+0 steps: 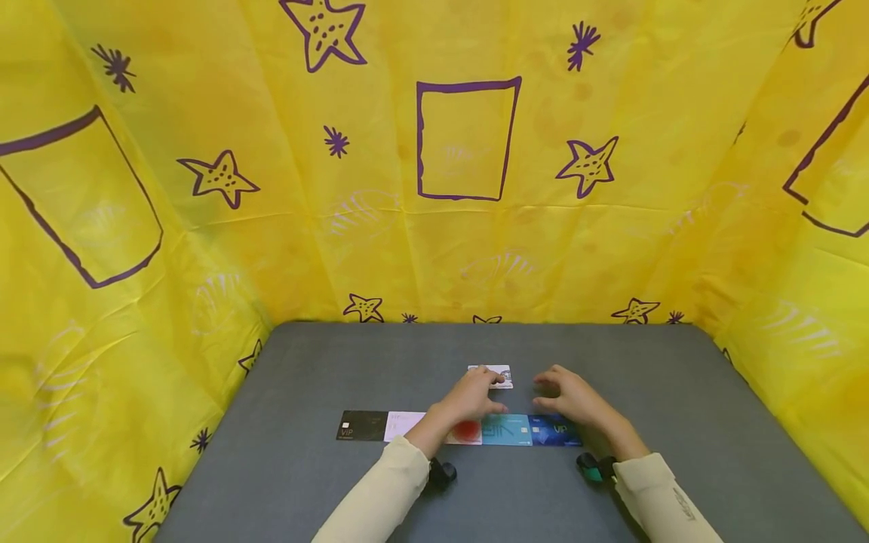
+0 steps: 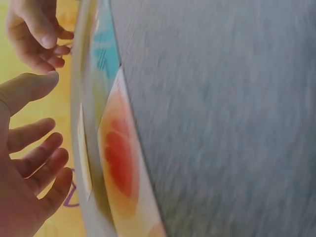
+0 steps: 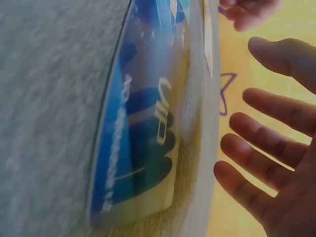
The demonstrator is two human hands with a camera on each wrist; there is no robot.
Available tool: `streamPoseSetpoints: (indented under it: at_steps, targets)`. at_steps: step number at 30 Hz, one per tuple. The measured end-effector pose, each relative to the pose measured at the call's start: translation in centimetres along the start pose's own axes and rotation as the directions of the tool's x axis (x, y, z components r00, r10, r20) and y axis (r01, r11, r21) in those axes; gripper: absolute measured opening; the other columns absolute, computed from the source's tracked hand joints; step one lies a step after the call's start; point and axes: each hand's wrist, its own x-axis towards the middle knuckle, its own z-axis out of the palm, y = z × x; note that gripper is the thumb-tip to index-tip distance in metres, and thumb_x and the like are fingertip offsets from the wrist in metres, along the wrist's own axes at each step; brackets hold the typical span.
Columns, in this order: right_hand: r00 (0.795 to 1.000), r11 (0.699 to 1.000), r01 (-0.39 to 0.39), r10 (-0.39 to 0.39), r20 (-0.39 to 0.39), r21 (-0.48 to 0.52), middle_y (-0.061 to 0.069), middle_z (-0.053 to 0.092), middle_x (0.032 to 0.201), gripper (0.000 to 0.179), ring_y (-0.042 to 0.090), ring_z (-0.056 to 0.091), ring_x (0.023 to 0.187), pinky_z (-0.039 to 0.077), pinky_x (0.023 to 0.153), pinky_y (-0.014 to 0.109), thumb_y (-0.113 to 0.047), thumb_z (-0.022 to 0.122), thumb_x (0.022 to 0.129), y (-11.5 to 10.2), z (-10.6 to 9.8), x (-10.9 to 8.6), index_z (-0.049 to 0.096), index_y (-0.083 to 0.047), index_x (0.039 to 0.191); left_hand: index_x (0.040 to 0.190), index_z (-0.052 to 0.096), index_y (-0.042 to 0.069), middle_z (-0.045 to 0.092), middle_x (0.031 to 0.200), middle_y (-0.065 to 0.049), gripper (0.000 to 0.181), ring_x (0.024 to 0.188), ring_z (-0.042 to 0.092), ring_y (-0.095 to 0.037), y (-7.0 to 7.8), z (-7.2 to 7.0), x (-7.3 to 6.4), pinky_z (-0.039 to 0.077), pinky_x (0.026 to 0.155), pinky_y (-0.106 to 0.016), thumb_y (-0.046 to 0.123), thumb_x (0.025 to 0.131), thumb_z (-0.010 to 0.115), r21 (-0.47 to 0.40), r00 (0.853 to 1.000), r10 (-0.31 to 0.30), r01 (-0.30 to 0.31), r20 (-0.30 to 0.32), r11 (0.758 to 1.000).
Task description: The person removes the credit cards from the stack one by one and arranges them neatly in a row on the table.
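Several cards lie edge to edge in a row across the table: a black card (image 1: 363,426), a pale pink card (image 1: 402,424), a white card with a red design (image 1: 467,433), a light blue card (image 1: 505,430) and a dark blue card (image 1: 555,431). Behind the row lies a separate white card (image 1: 501,375). My left hand (image 1: 470,394) hovers over the row, its fingers loosely bent near the white card and holding nothing. Above the dark blue card my right hand (image 1: 575,396) hangs with spread, relaxed fingers, also holding nothing.
A grey tabletop (image 1: 285,483) carries the cards. Yellow cloth (image 1: 434,249) with purple stars hangs behind and along both sides. A dark strap (image 1: 443,473) sits at the left wrist, and a black and green one (image 1: 594,467) at the right.
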Motion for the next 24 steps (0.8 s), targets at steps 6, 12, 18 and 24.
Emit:
streamPoseSetpoints:
  at_steps: [6, 12, 18, 24]
  targets:
    - [0.996, 0.997, 0.083, -0.083, -0.030, -0.007, 0.010, 0.063, 0.103, 0.038, 0.028, 0.061, 0.097, 0.050, 0.090, 0.051, -0.019, 0.076, 0.082, -0.9, 0.2, 1.0, 0.067, 0.000, 0.113, 0.126, 0.063, 0.012, 0.059, 0.117, -0.006, 0.051, 0.106, 0.052, -0.020, -1.0, -1.2, 0.1, 0.047, 0.097, -0.034, 0.033, 0.082, 0.077, -0.019, 0.999, -0.044, 0.044, -0.010, 0.999]
    - [0.996, 0.996, 0.077, -0.078, -0.031, -0.036, 0.012, 0.063, 0.108, 0.039, 0.030, 0.061, 0.100, 0.049, 0.089, 0.052, -0.020, 0.076, 0.083, -1.4, 0.2, 1.8, 0.066, -0.001, 0.115, 0.125, 0.064, 0.009, 0.060, 0.119, -0.008, 0.050, 0.109, 0.053, -0.022, -1.7, -2.1, 0.5, 0.045, 0.097, -0.035, 0.032, 0.082, 0.077, 0.014, 0.999, -0.015, 0.016, -0.034, 1.000]
    - [0.998, 0.997, 0.060, -0.061, -0.029, -0.057, 0.013, 0.063, 0.109, 0.040, 0.030, 0.060, 0.100, 0.049, 0.091, 0.052, -0.020, 0.076, 0.083, -1.8, 0.1, 2.7, 0.066, -0.001, 0.116, 0.126, 0.063, 0.009, 0.059, 0.123, -0.009, 0.051, 0.113, 0.052, -0.025, -2.5, -2.8, 0.7, 0.044, 0.099, -0.038, 0.030, 0.082, 0.077, 0.003, 0.998, -0.031, 0.032, -0.060, 0.999]
    - [0.998, 0.997, 0.069, -0.068, 0.012, -0.042, 0.015, 0.062, 0.112, 0.044, 0.030, 0.059, 0.102, 0.048, 0.093, 0.052, -0.022, 0.077, 0.082, -2.3, 0.5, 3.8, 0.065, 0.001, 0.118, 0.127, 0.062, 0.009, 0.058, 0.124, -0.009, 0.052, 0.110, 0.050, -0.023, -3.5, -2.9, 0.9, 0.044, 0.098, -0.038, 0.031, 0.082, 0.077, -0.024, 0.997, -0.068, 0.068, -0.038, 0.997]
